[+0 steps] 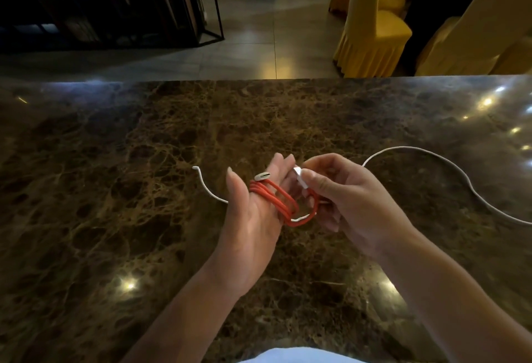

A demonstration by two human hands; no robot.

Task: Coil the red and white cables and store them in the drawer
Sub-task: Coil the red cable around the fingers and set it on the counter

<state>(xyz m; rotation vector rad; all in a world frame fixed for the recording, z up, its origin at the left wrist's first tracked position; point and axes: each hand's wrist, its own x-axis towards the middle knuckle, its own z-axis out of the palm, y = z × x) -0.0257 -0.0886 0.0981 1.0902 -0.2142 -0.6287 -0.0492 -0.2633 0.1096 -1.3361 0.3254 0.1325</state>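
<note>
The red cable is wound in several loops round the straight fingers of my left hand, held above the counter's middle. One white plug end of it lies across those fingers near the thumb. My right hand pinches the cable's other white plug between thumb and forefinger, right beside the left fingertips. The white cable lies loose on the brown marble counter, curving out to the right edge, and its other end shows left of my left hand. No drawer is in view.
Past the counter's far edge lies a tiled floor. Chairs in yellow covers stand at the back right. A dark metal-framed shelf stands at the back left.
</note>
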